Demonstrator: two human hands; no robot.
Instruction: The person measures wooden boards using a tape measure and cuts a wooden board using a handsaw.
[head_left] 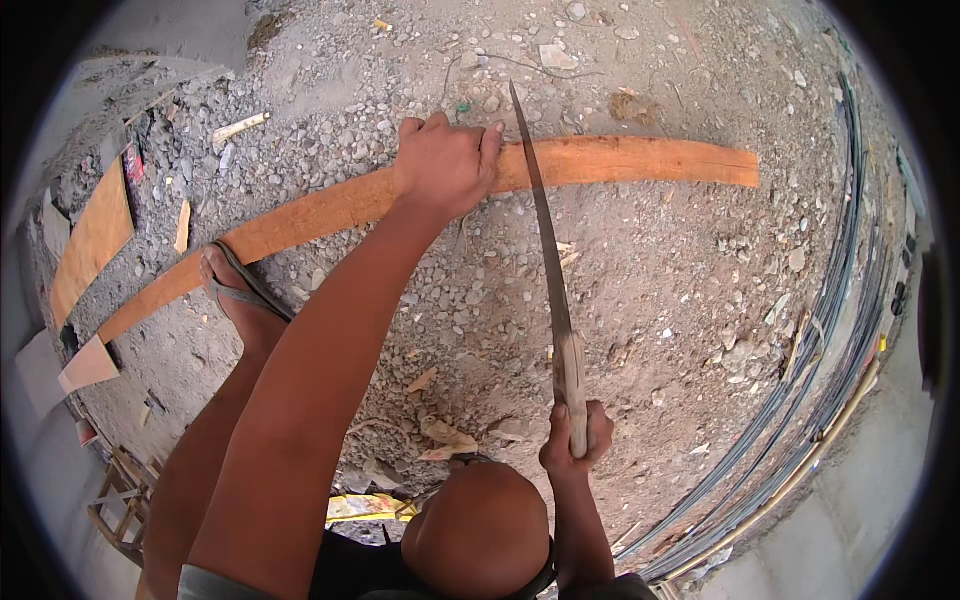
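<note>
At the lower edge of the frame, 1 bent knee [480, 530] shows, with 1 yellow packet [360, 508] on the ground just left of it. Right of the knee, 1 right hand [598, 430] is wrapped in a fist around the wooden handle [570, 385] of 1 saw [549, 230]. At the lower left is 1 wooden frame [118, 505]. Farther up on the left, 1 sandaled foot [215, 270] rests on 1 long reddish-brown plank [640, 160], which runs from the left side across to the upper right. At upper centre, 1 left hand [445, 165] clasps this plank, fingers over its far edge and thumb toward the blade. The blade crosses the plank just right of that hand, its tip beyond the far edge; whether the teeth touch the wood, I cannot tell. At the left rim lies 1 large brown board [95, 245]; 2 pale wood slivers [240, 128] lie nearer the plank. Dark rods [856, 170], too many to count, curve along the right side beside 1 light pole [822, 448]. At the top, 1 flat pale stone [557, 57] lies on the gravelly ground.
</note>
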